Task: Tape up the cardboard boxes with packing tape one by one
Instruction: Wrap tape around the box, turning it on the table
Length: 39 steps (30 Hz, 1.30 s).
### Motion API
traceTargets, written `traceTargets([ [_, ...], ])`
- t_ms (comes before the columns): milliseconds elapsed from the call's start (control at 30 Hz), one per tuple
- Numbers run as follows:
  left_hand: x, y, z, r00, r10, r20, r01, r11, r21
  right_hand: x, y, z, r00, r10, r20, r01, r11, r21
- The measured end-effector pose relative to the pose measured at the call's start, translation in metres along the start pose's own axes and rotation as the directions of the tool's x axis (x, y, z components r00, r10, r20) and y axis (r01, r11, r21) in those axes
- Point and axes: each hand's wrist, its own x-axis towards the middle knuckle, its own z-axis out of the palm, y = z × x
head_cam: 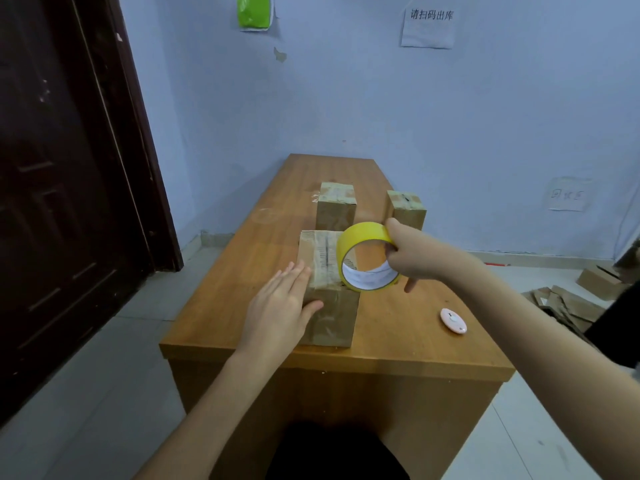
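Nearest the camera, the left hand (277, 306) lies flat on the near box (329, 289), fingers straight and spread over its left top edge, thumb resting on the front face. That box sits near the front edge of the bench (398, 327), its top seam already covered by a pale strip of old tape.

Just right of it, the right hand (419, 254) holds the yellow tape roll (367, 256) above the box's right side: thumb over the outer rim, fingers curled through the core, one finger pointing down. I cannot tell whether a free tape end is already stuck to the box.

Two more boxes stand farther back, the left one (335, 206) and the right one (406, 209), both closed, apart from each other. A small pink round object (453, 320) lies on the bench to the right; it may be a cutter.

Risks, as I judge them: the roll is held tilted, so a strip pulled from here could run skewed off the seam or wrinkle. If the flat left hand presses too lightly, the pull could drag the box toward the bench edge.
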Motion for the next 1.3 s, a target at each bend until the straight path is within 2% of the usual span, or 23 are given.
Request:
traceTargets([
  [100, 0.002, 0.004, 0.001, 1.0, 0.008, -0.016, -0.008, 1.0, 0.018, 0.003, -0.004, -0.002, 1.0, -0.001, 0.009, 0.001, 0.999, -0.037],
  [267, 0.009, 0.023, 0.007, 0.993, 0.115, 0.013, -0.116, 0.99, 0.082, 0.004, -0.003, -0.004, 0.999, -0.003, 0.032, 0.004, 1.0, -0.021],
  [367, 0.008, 0.025, 0.007, 0.996, 0.076, 0.038, -0.081, 0.985, 0.155, 0.005, 0.002, -0.005, 0.997, -0.009, 0.076, 0.009, 1.0, 0.005],
  [533, 0.007, 0.021, 0.01, 0.997, 0.08, -0.021, -0.076, 0.987, 0.142, 0.004, 0.008, -0.014, 0.998, -0.023, 0.067, 0.024, 0.999, -0.022],
  [633, 0.007, 0.021, 0.011, 0.996, 0.085, -0.012, -0.082, 0.986, 0.143, 0.001, 0.019, -0.022, 0.998, 0.013, 0.06, -0.007, 0.994, -0.105],
  [733, 0.008, 0.021, 0.01, 0.997, 0.083, 0.005, -0.082, 0.984, 0.156, -0.003, 0.032, -0.011, 0.99, 0.074, 0.12, -0.055, 0.987, -0.152],
  [833, 0.009, 0.021, 0.009, 0.997, 0.079, 0.022, -0.082, 0.983, 0.167, -0.003, 0.045, 0.008, 0.978, 0.124, 0.169, -0.11, 0.99, -0.09],
  [1033, 0.01, 0.022, 0.009, 0.996, 0.084, 0.035, -0.089, 0.982, 0.165, -0.002, 0.056, 0.026, 0.982, 0.129, 0.141, -0.136, 0.99, 0.044],
  [1100, 0.01, 0.024, 0.008, 0.995, 0.083, 0.057, -0.091, 0.984, 0.154, -0.003, 0.058, 0.03, 0.983, 0.13, 0.13, -0.139, 0.989, 0.06],
  [1200, 0.013, 0.024, 0.009, 0.998, 0.065, 0.013, -0.066, 0.994, 0.087, -0.006, 0.057, 0.035, 0.985, 0.135, 0.109, -0.142, 0.989, 0.052],
  [1300, 0.019, 0.034, 0.009, 0.991, 0.133, 0.017, -0.134, 0.978, 0.157, -0.008, 0.054, 0.037, 0.987, 0.135, 0.087, -0.137, 0.99, 0.015],
])
